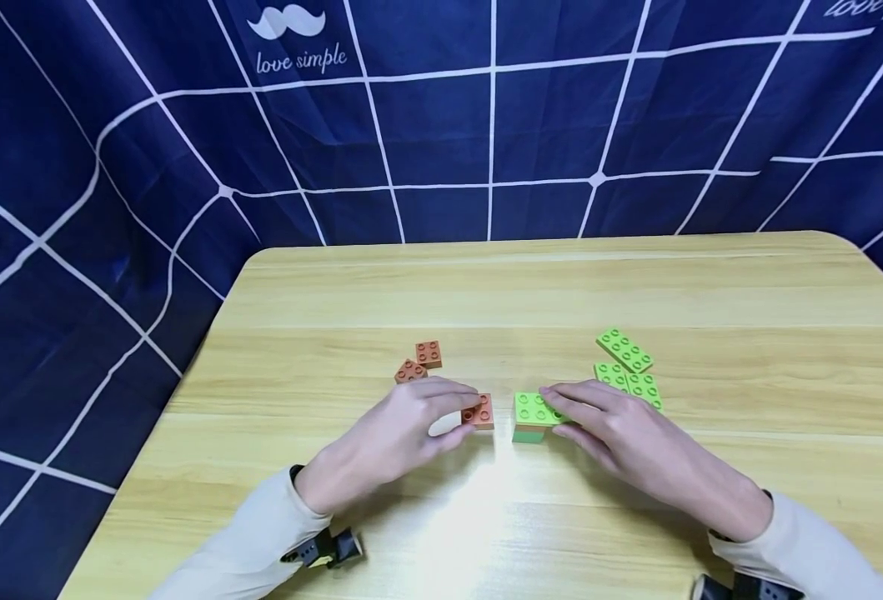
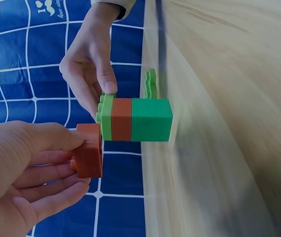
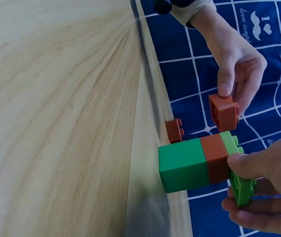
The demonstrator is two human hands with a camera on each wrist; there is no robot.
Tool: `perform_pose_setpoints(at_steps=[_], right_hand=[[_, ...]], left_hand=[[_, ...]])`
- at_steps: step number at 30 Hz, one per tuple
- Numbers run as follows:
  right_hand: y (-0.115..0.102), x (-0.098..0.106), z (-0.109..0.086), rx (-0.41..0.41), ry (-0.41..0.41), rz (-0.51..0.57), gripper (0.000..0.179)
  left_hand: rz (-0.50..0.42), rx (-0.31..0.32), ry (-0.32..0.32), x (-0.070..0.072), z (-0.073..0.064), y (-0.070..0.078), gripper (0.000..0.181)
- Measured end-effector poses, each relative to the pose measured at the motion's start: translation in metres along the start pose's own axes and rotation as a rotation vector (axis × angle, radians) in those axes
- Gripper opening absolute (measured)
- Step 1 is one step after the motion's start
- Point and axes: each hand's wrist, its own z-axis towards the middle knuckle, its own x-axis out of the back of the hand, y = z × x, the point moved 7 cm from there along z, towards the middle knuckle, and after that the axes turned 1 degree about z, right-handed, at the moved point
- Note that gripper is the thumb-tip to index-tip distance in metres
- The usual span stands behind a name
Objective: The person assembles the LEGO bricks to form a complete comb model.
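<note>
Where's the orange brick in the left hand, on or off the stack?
Off: the head view shows a gap between the orange brick and the stack.

Cloth [image 1: 433,125]: dark blue, white-gridded, across the top and left.
Print [image 1: 302,60]: white moustache [image 1: 287,22] over "love simple", upper left.
Table [image 1: 509,292]: pale wood grain, lower centre.
</note>
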Motion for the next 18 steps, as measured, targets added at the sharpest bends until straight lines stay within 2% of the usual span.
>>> perform_pose_setpoints(at_steps=[6,13,18], right_hand=[[0.000,0.000,0.000,-0.008,-0.006,0.000,0.050],[0.000,-0.001,0.000,-0.013,-0.016,-0.005,0.045],[0.001,0.001,0.001,-0.059,-0.041,-0.002,0.041]], left_hand=[[-0.042,0.013,-0.025,-0.004,0.006,0.005,0.025],[-0.068,-0.010,-0.014,-0.005,0.012,0.009,0.025],[-0.076,-0.010,-0.029,-0.007,0.017,0.011,0.026]])
